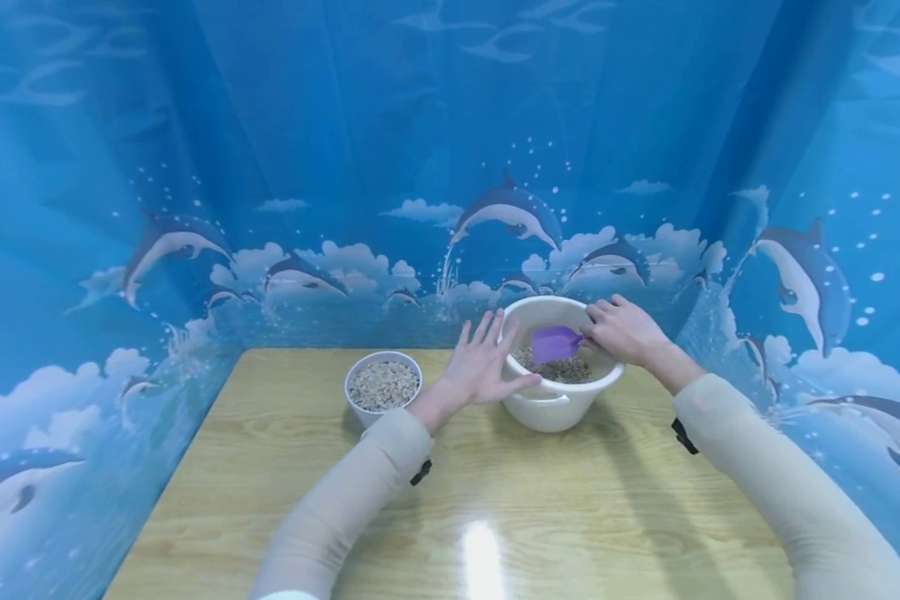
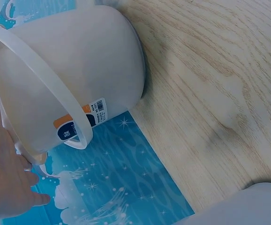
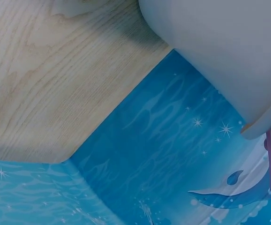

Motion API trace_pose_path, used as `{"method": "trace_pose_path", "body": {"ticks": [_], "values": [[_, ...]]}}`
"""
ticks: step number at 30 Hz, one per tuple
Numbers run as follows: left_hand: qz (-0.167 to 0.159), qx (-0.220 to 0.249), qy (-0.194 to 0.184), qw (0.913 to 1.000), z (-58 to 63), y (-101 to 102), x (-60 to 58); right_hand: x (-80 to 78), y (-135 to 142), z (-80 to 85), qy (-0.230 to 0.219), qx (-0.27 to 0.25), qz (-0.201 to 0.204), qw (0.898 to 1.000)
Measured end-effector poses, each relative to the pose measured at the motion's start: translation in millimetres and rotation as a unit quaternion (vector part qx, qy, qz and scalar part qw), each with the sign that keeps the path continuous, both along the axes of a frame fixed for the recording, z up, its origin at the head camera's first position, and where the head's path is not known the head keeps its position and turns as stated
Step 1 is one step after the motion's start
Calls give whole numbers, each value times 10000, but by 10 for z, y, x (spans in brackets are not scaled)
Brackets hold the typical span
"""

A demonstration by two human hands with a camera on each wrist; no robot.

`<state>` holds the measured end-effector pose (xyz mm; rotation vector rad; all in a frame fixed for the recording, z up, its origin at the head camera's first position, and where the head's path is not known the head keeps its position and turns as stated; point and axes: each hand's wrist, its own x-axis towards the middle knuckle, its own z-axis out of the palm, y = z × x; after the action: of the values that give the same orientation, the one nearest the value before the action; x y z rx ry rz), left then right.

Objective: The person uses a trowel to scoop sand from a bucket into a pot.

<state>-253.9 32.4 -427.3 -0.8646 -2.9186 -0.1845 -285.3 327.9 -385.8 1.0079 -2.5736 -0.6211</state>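
A white bucket (image 1: pixel 543 414) stands upright near the table's back edge, with brownish gravel (image 1: pixel 570 371) at its bottom. My right hand (image 1: pixel 624 331), at the right rim, grips the handle of a purple scoop (image 1: pixel 555 343). The scoop's blade hangs inside the bucket above the gravel. On the left, my left hand (image 1: pixel 480 367) rests against the rim with its fingers spread. The left wrist view shows the bucket's white carrying handle (image 2: pixel 46 77) hanging down its side and a label (image 2: pixel 100 110) on the wall. Most of the scoop's handle is hidden by my right hand.
Left of the bucket, a white bowl (image 1: pixel 362 414) holds pale gravel (image 1: pixel 382 386) near its rim. Both containers stand on a wood-grain table (image 1: pixel 390 517). A blue curtain (image 1: pixel 330 150) printed with dolphins encloses the back and sides of the table.
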Motion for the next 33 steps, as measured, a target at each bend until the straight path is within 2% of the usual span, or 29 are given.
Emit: {"method": "trace_pose_path", "body": {"ticks": [9,17,24,33], "values": [[9,-28,-29,10000,-2,4,9,15,-57,-17,-22,153,3,9999],[24,0,0,10000,-4,5,11,-9,-91,-15,-235,238,102,9994],[1,29,7,10000,-6,6,6,-57,-146,-17,-401,678,124,9968],[-5,46,-15,10000,-5,6,4,-74,-191,-12,-518,994,56,9937]]}}
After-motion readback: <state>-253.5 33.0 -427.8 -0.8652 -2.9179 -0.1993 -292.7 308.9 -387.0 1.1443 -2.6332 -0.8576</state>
